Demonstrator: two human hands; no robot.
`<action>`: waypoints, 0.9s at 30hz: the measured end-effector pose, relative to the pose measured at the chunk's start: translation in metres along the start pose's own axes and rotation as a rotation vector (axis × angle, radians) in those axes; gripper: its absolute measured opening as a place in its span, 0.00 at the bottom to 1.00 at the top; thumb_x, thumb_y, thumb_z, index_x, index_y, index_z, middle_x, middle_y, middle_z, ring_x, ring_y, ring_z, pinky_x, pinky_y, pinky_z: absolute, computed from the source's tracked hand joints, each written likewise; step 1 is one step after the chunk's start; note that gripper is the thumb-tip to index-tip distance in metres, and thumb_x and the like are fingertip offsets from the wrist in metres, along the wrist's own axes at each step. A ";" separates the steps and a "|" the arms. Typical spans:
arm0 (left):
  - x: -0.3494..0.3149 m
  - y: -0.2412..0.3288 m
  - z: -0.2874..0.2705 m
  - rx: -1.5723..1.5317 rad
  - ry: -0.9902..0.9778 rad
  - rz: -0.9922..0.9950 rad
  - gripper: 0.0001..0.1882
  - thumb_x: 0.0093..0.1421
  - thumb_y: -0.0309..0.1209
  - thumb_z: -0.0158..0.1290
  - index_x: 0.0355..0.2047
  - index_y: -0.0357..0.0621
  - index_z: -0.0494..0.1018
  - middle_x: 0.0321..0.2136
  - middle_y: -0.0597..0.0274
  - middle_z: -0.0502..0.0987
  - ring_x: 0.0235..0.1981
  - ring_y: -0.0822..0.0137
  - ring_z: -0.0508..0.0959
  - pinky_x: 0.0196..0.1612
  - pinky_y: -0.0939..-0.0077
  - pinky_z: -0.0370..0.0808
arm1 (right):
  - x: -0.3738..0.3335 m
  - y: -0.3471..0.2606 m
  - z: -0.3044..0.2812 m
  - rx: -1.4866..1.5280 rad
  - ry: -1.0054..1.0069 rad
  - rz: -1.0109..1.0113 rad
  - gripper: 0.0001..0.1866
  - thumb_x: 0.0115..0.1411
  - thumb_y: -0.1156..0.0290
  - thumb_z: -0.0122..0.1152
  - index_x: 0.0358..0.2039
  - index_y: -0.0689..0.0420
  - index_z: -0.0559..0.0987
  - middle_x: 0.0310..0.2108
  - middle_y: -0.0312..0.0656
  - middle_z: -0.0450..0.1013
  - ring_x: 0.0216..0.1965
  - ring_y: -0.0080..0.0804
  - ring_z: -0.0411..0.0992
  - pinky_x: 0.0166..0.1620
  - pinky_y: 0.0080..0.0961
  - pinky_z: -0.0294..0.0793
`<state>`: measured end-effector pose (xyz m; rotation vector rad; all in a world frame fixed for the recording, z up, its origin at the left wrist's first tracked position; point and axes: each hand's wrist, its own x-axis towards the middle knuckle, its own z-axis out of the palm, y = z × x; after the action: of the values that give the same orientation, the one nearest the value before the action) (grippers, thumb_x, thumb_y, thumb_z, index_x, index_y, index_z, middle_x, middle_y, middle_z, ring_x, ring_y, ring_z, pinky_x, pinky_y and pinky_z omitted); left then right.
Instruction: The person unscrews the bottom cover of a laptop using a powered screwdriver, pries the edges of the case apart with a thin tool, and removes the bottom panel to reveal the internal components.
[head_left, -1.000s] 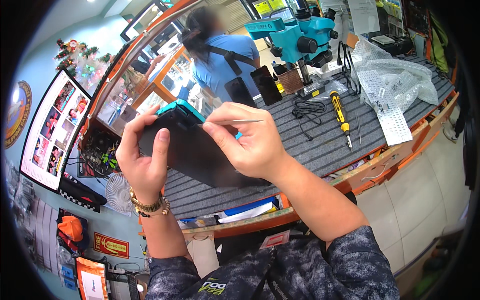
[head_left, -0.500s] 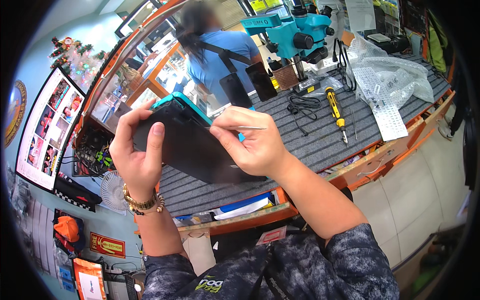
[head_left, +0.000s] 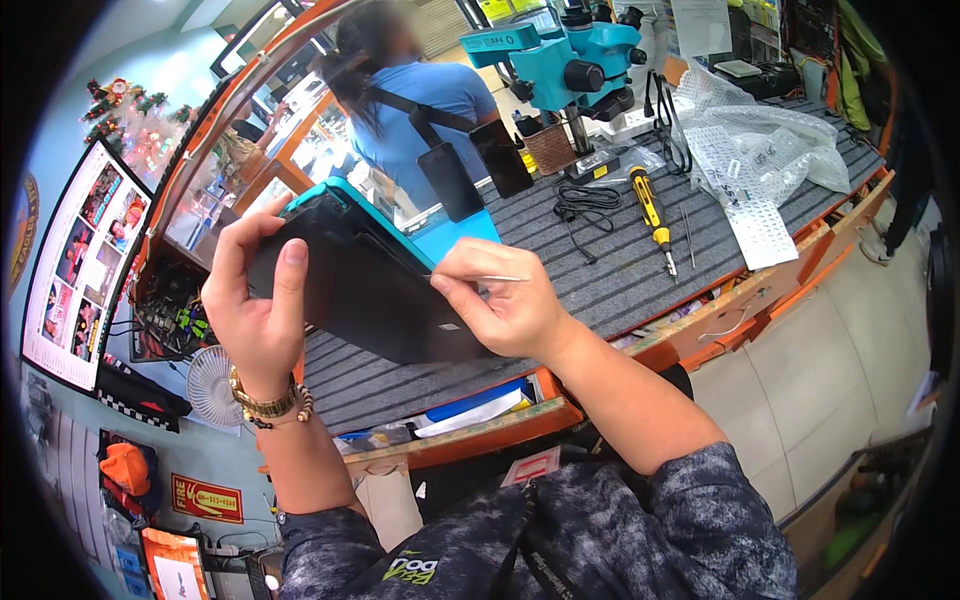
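A flat black device (head_left: 385, 295) with a teal edge, laptop-like in size, is held tilted above the bench. My left hand (head_left: 262, 300) grips its far left corner, thumb on the black face and fingers behind the edge. Between the fingertips of my right hand (head_left: 510, 303) is pinched a thin metal pick (head_left: 503, 278). Its inner end meets the seam along the device's right side; my fingers partly cover that spot. On the bench to the right lie a yellow and black screwdriver (head_left: 649, 215) and slim metal tweezers (head_left: 688, 236).
A teal microscope (head_left: 570, 65) stands at the back of the grey ribbed mat (head_left: 620, 285). Near it are a coiled black cable (head_left: 588, 205), bubble wrap (head_left: 780, 140) and a white sheet (head_left: 757, 230). Beyond the glass partition is a person in blue (head_left: 420, 90). An open drawer (head_left: 480, 415) lies below.
The whole view has shifted slightly, moving the bench leftward in it. My right hand has slid a little down the device's edge with the pick. Both grips stay the same.
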<state>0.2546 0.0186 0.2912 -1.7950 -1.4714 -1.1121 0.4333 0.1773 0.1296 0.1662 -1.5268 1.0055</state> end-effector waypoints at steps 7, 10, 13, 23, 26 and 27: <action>0.000 0.001 -0.001 -0.008 -0.017 0.003 0.16 0.72 0.31 0.68 0.51 0.31 0.79 0.56 0.42 0.89 0.48 0.67 0.86 0.57 0.70 0.82 | -0.016 0.003 -0.002 0.053 0.021 0.009 0.02 0.70 0.83 0.69 0.38 0.63 0.84 0.30 0.45 0.77 0.30 0.37 0.75 0.35 0.31 0.75; 0.000 0.002 -0.001 -0.040 -0.048 -0.032 0.14 0.74 0.29 0.65 0.52 0.32 0.78 0.59 0.42 0.87 0.54 0.66 0.84 0.62 0.70 0.78 | -0.027 0.012 -0.005 0.026 0.013 0.029 0.02 0.71 0.82 0.69 0.38 0.63 0.84 0.30 0.45 0.77 0.30 0.38 0.76 0.36 0.32 0.75; -0.002 -0.001 -0.004 -0.041 -0.078 -0.048 0.12 0.77 0.27 0.62 0.54 0.32 0.78 0.62 0.42 0.86 0.58 0.66 0.83 0.65 0.70 0.76 | -0.037 0.013 -0.006 0.014 0.012 0.050 0.02 0.71 0.81 0.69 0.38 0.63 0.84 0.31 0.45 0.78 0.31 0.39 0.76 0.37 0.33 0.76; -0.002 -0.003 -0.002 -0.030 -0.049 -0.028 0.13 0.75 0.28 0.65 0.52 0.32 0.78 0.60 0.44 0.87 0.55 0.66 0.84 0.64 0.69 0.77 | -0.076 0.024 -0.016 -0.045 0.001 0.098 0.02 0.71 0.80 0.70 0.38 0.64 0.84 0.33 0.46 0.79 0.33 0.42 0.77 0.40 0.34 0.78; -0.002 -0.004 -0.001 -0.035 -0.031 -0.043 0.14 0.73 0.30 0.67 0.50 0.32 0.78 0.58 0.44 0.88 0.55 0.65 0.85 0.64 0.67 0.79 | -0.079 0.025 -0.018 -0.031 -0.005 0.108 0.02 0.71 0.81 0.69 0.38 0.64 0.84 0.33 0.47 0.79 0.33 0.42 0.77 0.40 0.34 0.78; -0.002 -0.004 -0.001 -0.042 -0.031 -0.056 0.14 0.73 0.30 0.68 0.50 0.32 0.78 0.58 0.44 0.88 0.55 0.65 0.85 0.65 0.66 0.78 | -0.084 0.026 -0.018 -0.037 -0.001 0.112 0.02 0.71 0.81 0.69 0.38 0.64 0.84 0.33 0.47 0.79 0.33 0.42 0.77 0.40 0.34 0.78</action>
<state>0.2508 0.0177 0.2891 -1.8168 -1.5363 -1.1552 0.4518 0.1691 0.0419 0.0559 -1.5687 1.0651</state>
